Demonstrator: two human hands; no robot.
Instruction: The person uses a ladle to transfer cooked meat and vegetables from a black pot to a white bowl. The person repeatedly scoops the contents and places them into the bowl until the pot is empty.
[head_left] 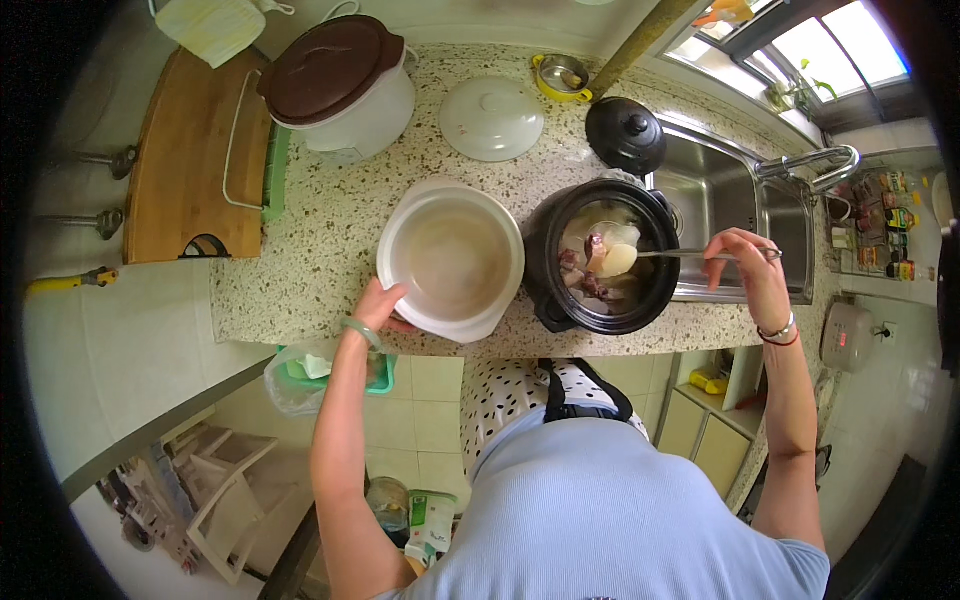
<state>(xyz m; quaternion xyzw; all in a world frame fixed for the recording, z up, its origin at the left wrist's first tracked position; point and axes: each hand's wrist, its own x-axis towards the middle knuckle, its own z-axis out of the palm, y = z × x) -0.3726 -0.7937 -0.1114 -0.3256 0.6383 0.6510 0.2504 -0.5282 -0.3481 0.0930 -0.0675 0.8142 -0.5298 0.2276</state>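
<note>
My left hand grips the near-left rim of a white casserole bowl, thumb on top of the edge. A little cloudy liquid seems to lie in the bowl. Close on its right stands a black pot holding broth, pale chunks and dark reddish meat pieces. My right hand is closed round the thin metal handle of a ladle, which reaches over the pot's right rim. The ladle's head is in the pot among the pale and reddish pieces; its outline is partly hidden.
Behind the bowl lies a white lid; a black lid sits behind the pot. A steel sink with a tap adjoins on the right. At the back left stand a brown-lidded white cooker and a wooden board.
</note>
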